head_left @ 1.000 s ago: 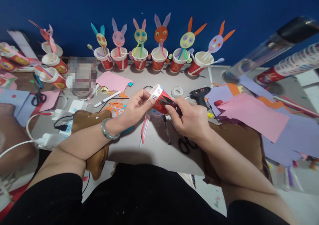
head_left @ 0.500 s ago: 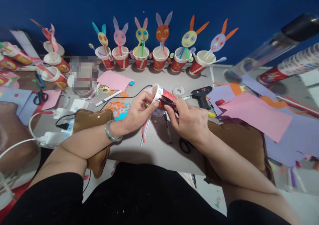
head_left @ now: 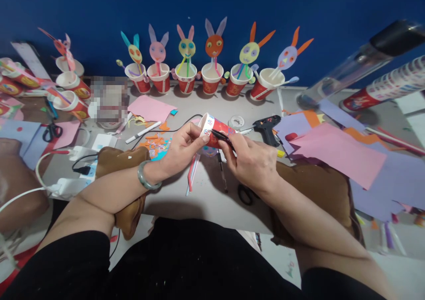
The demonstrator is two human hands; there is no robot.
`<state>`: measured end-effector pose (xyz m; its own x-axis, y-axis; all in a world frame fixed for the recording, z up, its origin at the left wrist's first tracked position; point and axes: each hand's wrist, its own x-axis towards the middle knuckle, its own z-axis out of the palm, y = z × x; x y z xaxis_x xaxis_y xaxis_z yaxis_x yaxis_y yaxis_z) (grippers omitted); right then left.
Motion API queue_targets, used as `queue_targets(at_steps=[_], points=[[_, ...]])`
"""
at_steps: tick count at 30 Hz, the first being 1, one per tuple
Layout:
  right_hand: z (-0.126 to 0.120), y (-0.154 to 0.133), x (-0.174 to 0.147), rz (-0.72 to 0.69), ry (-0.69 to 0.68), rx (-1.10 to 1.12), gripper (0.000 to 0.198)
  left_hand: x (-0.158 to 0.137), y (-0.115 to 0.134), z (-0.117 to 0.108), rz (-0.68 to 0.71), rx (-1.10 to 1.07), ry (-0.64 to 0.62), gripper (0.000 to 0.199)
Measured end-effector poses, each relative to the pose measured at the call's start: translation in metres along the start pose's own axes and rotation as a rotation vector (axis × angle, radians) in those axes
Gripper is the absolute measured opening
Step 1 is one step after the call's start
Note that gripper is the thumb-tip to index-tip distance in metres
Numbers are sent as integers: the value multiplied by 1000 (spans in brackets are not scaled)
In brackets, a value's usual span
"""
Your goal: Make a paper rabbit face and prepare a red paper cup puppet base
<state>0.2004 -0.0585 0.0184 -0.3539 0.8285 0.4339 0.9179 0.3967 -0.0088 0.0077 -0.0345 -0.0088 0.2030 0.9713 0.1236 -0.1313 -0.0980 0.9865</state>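
My left hand [head_left: 179, 148] grips a red-and-white paper cup [head_left: 219, 128] by its rim, with the thumb outside. The cup is tilted on its side, its mouth facing left. In my right hand [head_left: 250, 160] is a slim black pointed tool [head_left: 221, 135], its tip against or close to the cup's side near the white rim band; its exact kind is unclear. Below the cup lie a purple paper piece [head_left: 210, 150], bent straws [head_left: 192, 176] and a black-and-clear pen [head_left: 222, 172]. Black scissors [head_left: 245, 195] lie partly hidden under my right wrist.
Several rabbit-faced paper cups [head_left: 212, 80] line the blue wall. A black glue gun [head_left: 267, 127] and tape roll [head_left: 236, 122] sit to the right, beside coloured paper [head_left: 345, 151]. Paper scraps [head_left: 156, 145], a white marker [head_left: 143, 132] and a power strip [head_left: 103, 141] are left.
The black tool has shifted and turned slightly, so its tip shows more plainly against the cup. The cup has turned a little in my left hand, showing more of its white band.
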Motion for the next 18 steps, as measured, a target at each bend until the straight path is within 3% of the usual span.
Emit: queue_targets(at_steps=[8, 18], points=[[0, 1, 1, -16, -29, -17, 48, -1, -1, -1, -19, -4, -12, 28], [0, 3, 2, -9, -68, 22, 51, 2, 7, -1, -23, 42, 3, 39]])
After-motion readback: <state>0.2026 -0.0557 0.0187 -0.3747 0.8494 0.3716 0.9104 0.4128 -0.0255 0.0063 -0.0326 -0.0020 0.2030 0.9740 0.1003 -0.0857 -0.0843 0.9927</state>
